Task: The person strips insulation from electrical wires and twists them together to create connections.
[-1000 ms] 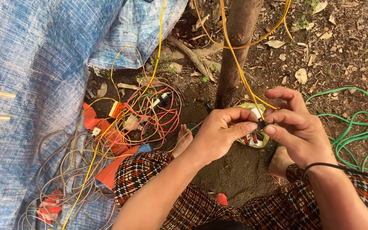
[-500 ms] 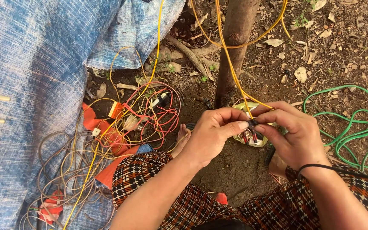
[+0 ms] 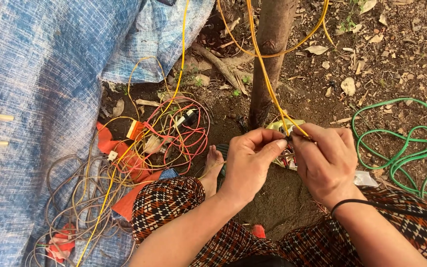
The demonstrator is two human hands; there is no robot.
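Both hands have drawn a little closer together since the earlier frame, and the view has hardly shifted. From here I see my left hand (image 3: 248, 160) and right hand (image 3: 324, 160) meeting in front of the thin tree trunk (image 3: 270, 59), fingertips almost touching. The yellow wire (image 3: 268, 81) runs down past the trunk and ends between them; the right fingers are pinched closed on its tip, and the left thumb and forefinger are closed on something small and dark at the same spot, too small for me to make out.

To do this well, I judge the grip should stay close to the wire's end, with slack kept in the strand so nothing tugs from above, and the two pinches held steady against each other.

Both wrists are bent inward, knuckles up, forearms coming in over the patterned trousers (image 3: 174, 202). A black band sits on the right wrist. A tangle of red and grey wires (image 3: 174, 138) lies on the dirt to the left beside the blue tarp (image 3: 35, 74); a green cable (image 3: 401, 153) coils to the right.
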